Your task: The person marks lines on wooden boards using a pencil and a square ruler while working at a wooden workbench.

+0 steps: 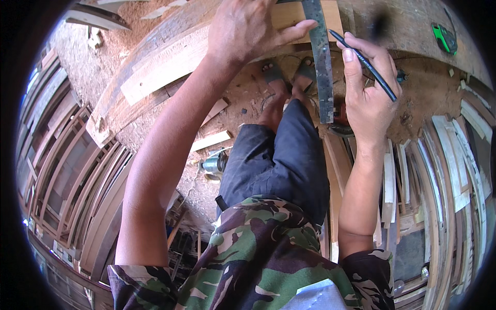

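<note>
A dark, worn metal square lies across a light wooden board, its long blade reaching past the board's near edge. My left hand is over the board, its thumb stretched against the blade; the top of the picture cuts off its other fingers. Between the fingers and thumb of my right hand is a slim black pen. Its tip points up and left, just right of the blade, and I cannot tell whether it touches the board.
A long wooden plank runs left along the workbench. On the bench's right lies a green and black tape measure. Below, a teal power tool rests on the floor near my legs. Stacked wood strips stand at both sides.
</note>
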Demonstrator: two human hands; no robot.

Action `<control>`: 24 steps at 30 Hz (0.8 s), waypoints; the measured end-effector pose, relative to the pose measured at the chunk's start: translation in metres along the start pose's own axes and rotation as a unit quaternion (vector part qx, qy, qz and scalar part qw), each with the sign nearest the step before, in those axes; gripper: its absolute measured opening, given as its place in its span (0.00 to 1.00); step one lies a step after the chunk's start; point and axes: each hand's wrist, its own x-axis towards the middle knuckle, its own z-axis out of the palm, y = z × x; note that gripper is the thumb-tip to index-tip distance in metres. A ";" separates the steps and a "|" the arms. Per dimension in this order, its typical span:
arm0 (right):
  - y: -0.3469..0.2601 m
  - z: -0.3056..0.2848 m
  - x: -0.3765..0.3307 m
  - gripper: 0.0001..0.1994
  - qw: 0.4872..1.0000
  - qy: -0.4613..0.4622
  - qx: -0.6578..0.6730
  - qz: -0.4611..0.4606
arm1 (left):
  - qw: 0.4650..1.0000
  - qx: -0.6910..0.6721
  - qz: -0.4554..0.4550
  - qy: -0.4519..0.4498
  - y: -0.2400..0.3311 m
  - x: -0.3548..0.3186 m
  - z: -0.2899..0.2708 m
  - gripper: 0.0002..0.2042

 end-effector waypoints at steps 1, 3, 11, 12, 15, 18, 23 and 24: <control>-0.001 0.000 0.001 0.07 1.000 -0.001 -0.003 0.000 | 1.000 0.002 0.000 -0.001 0.000 0.000 0.000 0.41; -0.002 0.001 0.002 0.06 1.000 -0.003 -0.009 0.000 | 1.000 0.003 0.000 -0.001 0.000 0.001 0.000 0.41; -0.004 -0.014 -0.005 0.05 0.991 -0.069 -0.094 -0.062 | 1.000 0.014 -0.007 -0.010 -0.001 -0.001 0.002 0.43; -0.006 -0.017 -0.007 0.05 0.988 -0.090 -0.108 -0.062 | 1.000 0.015 -0.010 -0.009 -0.001 -0.002 0.002 0.43; 0.000 -0.020 -0.017 0.05 0.996 -0.024 -0.082 -0.017 | 1.000 0.014 -0.010 -0.003 0.000 0.000 0.004 0.43; 0.004 -0.022 -0.018 0.05 0.999 0.020 -0.036 0.019 | 1.000 0.011 -0.009 -0.001 0.002 0.001 0.004 0.42; 0.003 -0.019 -0.012 0.05 0.998 0.059 -0.005 0.018 | 1.000 0.001 -0.015 -0.010 0.005 0.005 0.007 0.41; 0.004 -0.019 -0.013 0.04 0.998 0.061 -0.003 0.016 | 1.000 0.002 -0.010 -0.006 0.005 0.006 0.008 0.41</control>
